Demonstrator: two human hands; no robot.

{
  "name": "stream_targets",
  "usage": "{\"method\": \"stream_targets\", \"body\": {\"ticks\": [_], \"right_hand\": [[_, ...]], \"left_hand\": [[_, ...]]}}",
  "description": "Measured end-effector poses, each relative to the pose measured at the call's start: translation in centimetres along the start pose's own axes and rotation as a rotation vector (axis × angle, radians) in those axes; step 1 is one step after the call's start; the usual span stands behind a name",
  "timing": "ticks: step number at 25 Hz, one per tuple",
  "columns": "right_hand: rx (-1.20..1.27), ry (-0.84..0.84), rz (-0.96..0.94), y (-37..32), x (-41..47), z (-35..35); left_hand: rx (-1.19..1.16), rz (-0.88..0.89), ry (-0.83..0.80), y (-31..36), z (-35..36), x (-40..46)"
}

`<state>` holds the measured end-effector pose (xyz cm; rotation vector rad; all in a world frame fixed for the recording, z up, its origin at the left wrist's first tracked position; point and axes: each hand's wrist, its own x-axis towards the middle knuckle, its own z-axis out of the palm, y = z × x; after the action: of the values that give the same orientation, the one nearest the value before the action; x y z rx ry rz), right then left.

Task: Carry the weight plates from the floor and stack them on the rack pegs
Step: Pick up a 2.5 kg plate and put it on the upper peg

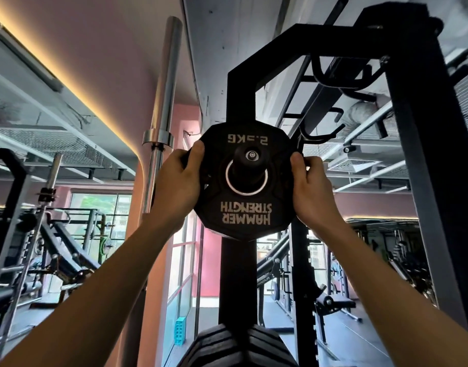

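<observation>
From where I sit, the tall chrome barbell (164, 107) stands upright at the far left, apart from the work. Next comes my left hand (178, 181), its grip curled round the left edge of the small black many-sided rubber weight plate (244, 207), thumb over the front face. The plate, marked 2.5KG with its lettering upside down, is held up high against the black steel rack upright (240, 94), and its silver-ringed centre hole is already around the short black rack peg (250, 157), whose capped end pokes out toward me. My right hand (311, 189) grips the right edge the same way. I judge this plate nearly seated; letting go is left. Below, the ribbed rims of larger black plates (238, 345) already sit on the rack. The floor is out of view, so I cannot tell how many remain.
</observation>
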<state>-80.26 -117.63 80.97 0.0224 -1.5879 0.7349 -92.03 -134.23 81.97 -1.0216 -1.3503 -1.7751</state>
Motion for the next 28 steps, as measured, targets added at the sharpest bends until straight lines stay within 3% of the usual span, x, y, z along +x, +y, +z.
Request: {"method": "stream_targets", "body": {"ticks": [9,15,22,28], "right_hand": [[-0.007,0.014,-0.022,1.6,0.3,0.6],[-0.041,-0.106,0.056,1.7,-3.4,-1.7],[0.1,-0.261,0.242,4.0,-15.2,-5.8],[0.032,-0.347,0.418,4.6,-28.5,-9.8]], "left_hand": [[0.018,-0.011,0.013,-1.9,0.7,-0.2],[0.23,0.119,0.009,-1.4,-1.3,-3.3],[0.22,-0.158,-0.11,-1.2,-4.8,-15.2],[0.197,-0.422,-0.159,-0.4,-8.9,-29.9]]}}
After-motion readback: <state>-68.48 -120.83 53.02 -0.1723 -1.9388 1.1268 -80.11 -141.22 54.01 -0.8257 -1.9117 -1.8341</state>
